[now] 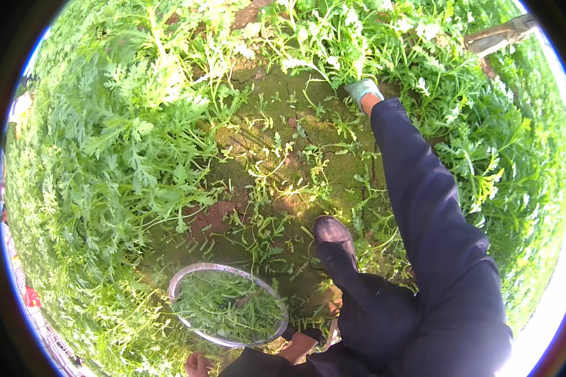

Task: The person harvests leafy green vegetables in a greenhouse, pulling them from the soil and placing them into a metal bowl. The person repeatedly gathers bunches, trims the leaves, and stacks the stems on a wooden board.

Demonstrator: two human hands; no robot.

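Note:
My right hand (364, 93), in a pale green glove, reaches far forward to the base of leafy green plants (358, 52); its fingers are partly hidden among the stems, so its grip is unclear. My left hand (198, 365), ungloved, is low at the bottom edge, just below a round basket with a pale rim (285, 315). Its fingers look bent, but nothing in them can be made out. Cut leafy greens (231, 306) fill the basket.
Dense plants (108, 141) grow on the left and right. Between them, cracked mossy soil (283, 99) carries small seedlings and cut stubs. A dark shoe (332, 231) rests on the soil. A wooden board (500, 35) juts in at upper right.

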